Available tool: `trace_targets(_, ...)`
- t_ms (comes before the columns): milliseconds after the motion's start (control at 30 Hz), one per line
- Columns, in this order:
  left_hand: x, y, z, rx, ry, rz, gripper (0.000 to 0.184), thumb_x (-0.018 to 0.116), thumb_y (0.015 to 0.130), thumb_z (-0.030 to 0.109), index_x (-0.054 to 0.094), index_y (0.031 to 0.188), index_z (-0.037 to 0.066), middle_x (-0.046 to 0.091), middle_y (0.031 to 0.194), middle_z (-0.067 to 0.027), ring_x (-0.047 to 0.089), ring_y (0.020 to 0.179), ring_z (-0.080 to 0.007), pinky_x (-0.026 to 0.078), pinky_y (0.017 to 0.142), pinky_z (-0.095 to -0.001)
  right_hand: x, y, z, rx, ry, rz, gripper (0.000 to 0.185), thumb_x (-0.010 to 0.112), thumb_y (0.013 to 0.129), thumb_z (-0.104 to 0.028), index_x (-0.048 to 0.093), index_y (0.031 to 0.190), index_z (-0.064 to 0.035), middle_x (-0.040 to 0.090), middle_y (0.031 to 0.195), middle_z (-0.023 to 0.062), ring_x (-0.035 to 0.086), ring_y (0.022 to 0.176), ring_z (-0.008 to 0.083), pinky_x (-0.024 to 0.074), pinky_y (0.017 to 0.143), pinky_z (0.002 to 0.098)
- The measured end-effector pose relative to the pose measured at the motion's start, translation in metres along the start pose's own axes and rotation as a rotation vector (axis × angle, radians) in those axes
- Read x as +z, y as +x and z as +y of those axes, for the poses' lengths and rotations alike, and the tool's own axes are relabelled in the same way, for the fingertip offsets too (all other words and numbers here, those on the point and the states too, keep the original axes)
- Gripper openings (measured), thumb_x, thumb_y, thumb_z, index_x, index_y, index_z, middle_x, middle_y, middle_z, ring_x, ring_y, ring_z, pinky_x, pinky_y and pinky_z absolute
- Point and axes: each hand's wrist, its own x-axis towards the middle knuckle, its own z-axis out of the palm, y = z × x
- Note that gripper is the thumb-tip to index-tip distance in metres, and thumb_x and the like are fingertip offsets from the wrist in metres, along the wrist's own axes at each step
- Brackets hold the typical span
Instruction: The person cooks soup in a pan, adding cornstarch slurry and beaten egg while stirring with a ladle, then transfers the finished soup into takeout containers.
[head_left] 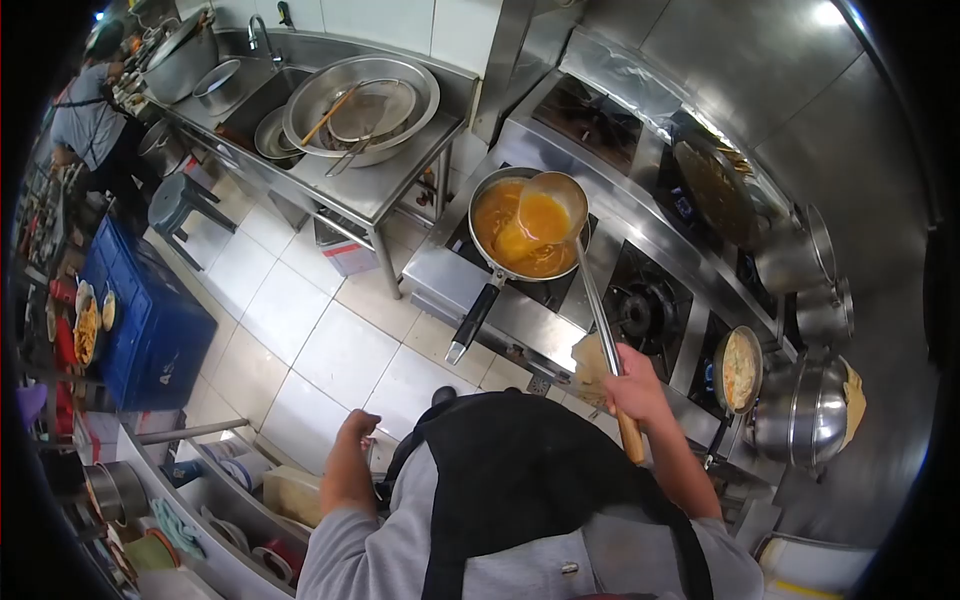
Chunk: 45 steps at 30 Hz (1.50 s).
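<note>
My right hand (636, 385) is wrapped round the wooden-ended handle of a large metal ladle (570, 200). The ladle's bowl is tilted over a pan (480, 222) on the stove, and orange-brown soup spills from it into the pan, where noodle-like strands show. The pan's black handle (478, 318) points toward the front edge, untouched. Away from the stove, my left hand (360, 428) hangs over the floor at my side, its fingers curled; whether anything is in them is hidden.
A small pan of pale food (739, 370) sits on a right burner beside metal pots (800, 412). Behind left stands a steel sink counter (400, 185) with a wide basin (425, 95). A blue crate (150, 320), a stool (185, 205) and another person (85, 125) are at left.
</note>
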Motion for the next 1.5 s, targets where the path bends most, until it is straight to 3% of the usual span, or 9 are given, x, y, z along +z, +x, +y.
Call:
trace_targets(100, -0.013, -0.016, -0.009, -0.012, -0.235, 0.048, 0.047, 0.065, 0.094, 0.038, 0.064, 0.111, -0.006, 0.068, 0.088, -0.0215, 0.068, 0.065, -0.0297, 0.058, 0.051, -0.0441, 0.002, -0.009, 0.021, -0.037, -0.232, 0.081, 0.036, 0.057, 0.080, -0.002, 0.059, 0.116, -0.0015, 0.058, 0.074, 0.0078, 0.058, 0.052, 0.0179, 0.0469, 0.049, 0.0352)
trace_targets(167, -0.023, -0.033, 0.003, 0.104, -0.436, 0.045, 0.043, 0.063, 0.095, 0.035, 0.062, 0.111, -0.005, 0.068, 0.093, -0.0199, 0.067, 0.068, -0.0282, 0.058, 0.053, -0.0427, 0.001, -0.008, 0.057, -0.276, -0.590, 0.249, 0.038, 0.059, 0.079, -0.008, 0.058, 0.117, -0.0024, 0.061, 0.078, 0.0157, 0.064, 0.062, 0.0276, 0.0497, 0.060, 0.0419)
trace_targets(200, -0.025, -0.037, 0.020, 0.192, -0.493, 0.011, 0.041, 0.062, 0.095, 0.033, 0.061, 0.111, -0.004, 0.068, 0.094, -0.0192, 0.067, 0.069, -0.0277, 0.059, 0.054, -0.0424, 0.005, -0.011, 0.063, -0.151, -0.626, 0.260, 0.041, 0.060, 0.078, -0.012, 0.058, 0.118, -0.0036, 0.061, 0.082, 0.0222, 0.065, 0.073, 0.0379, 0.0496, 0.071, 0.0464)
trace_targets(400, -0.015, -0.160, 0.216, 0.610, -0.808, -0.603, 0.058, 0.054, 0.101, 0.055, 0.054, 0.125, 0.003, 0.066, 0.100, -0.0162, 0.069, 0.084, -0.0287, 0.061, 0.074, -0.0437, 0.016, -0.001, 0.108, -0.243, -0.657, 0.131, 0.046, 0.058, 0.080, -0.012, 0.055, 0.126, -0.0090, 0.065, 0.086, 0.0256, 0.064, 0.083, 0.0467, 0.0500, 0.076, 0.0512)
trace_targets(500, -0.006, -0.187, 0.267, 0.575, -0.758, -0.717, 0.052, 0.049, 0.103, 0.054, 0.057, 0.123, 0.007, 0.066, 0.092, -0.0118, 0.065, 0.069, -0.0208, 0.056, 0.060, -0.0349, 0.033, 0.016, 0.104, -0.229, -0.682, 0.167, 0.050, 0.058, 0.082, -0.012, 0.051, 0.131, -0.0082, 0.065, 0.088, 0.0275, 0.065, 0.086, 0.0479, 0.0500, 0.077, 0.0529)
trace_targets(600, 0.002, -0.185, 0.286, 0.523, -0.707, -0.883, 0.043, 0.047, 0.105, 0.049, 0.059, 0.112, 0.008, 0.064, 0.078, -0.0077, 0.043, 0.044, -0.0097, 0.031, 0.040, -0.0256, 0.041, 0.046, 0.097, -0.184, -0.635, 0.164, 0.055, 0.058, 0.083, -0.011, 0.050, 0.137, -0.0067, 0.066, 0.099, 0.0293, 0.065, 0.095, 0.0467, 0.0495, 0.082, 0.0508)
trace_targets(1333, 0.000, -0.192, 0.286, 0.495, -0.735, -0.854, 0.040, 0.055, 0.103, 0.048, 0.056, 0.106, 0.008, 0.065, 0.078, -0.0097, 0.042, 0.044, -0.0111, 0.032, 0.038, -0.0265, -0.011, 0.125, 0.092, -0.124, -0.891, 0.417, 0.056, 0.062, 0.081, -0.010, 0.052, 0.135, -0.0023, 0.069, 0.095, 0.0322, 0.069, 0.091, 0.0477, 0.0544, 0.085, 0.0542)
trace_targets(1433, 0.000, -0.192, 0.286, 0.491, -0.739, -0.850, 0.041, 0.054, 0.103, 0.046, 0.058, 0.109, 0.006, 0.065, 0.079, -0.0109, 0.044, 0.044, -0.0111, 0.033, 0.039, -0.0256, -0.003, 0.114, 0.108, -0.259, -0.674, 0.390, 0.053, 0.062, 0.078, -0.007, 0.054, 0.130, 0.0008, 0.068, 0.089, 0.0316, 0.069, 0.082, 0.0461, 0.0555, 0.082, 0.0498)
trace_targets(1500, 0.000, -0.192, 0.286, 0.489, -0.745, -0.841, 0.041, 0.054, 0.103, 0.047, 0.058, 0.109, 0.007, 0.066, 0.080, -0.0112, 0.044, 0.044, -0.0108, 0.032, 0.039, -0.0255, 0.007, 0.108, 0.111, -0.284, -0.585, 0.266, 0.050, 0.062, 0.078, -0.005, 0.057, 0.128, 0.0008, 0.064, 0.078, 0.0224, 0.065, 0.063, 0.0359, 0.0553, 0.064, 0.0444)
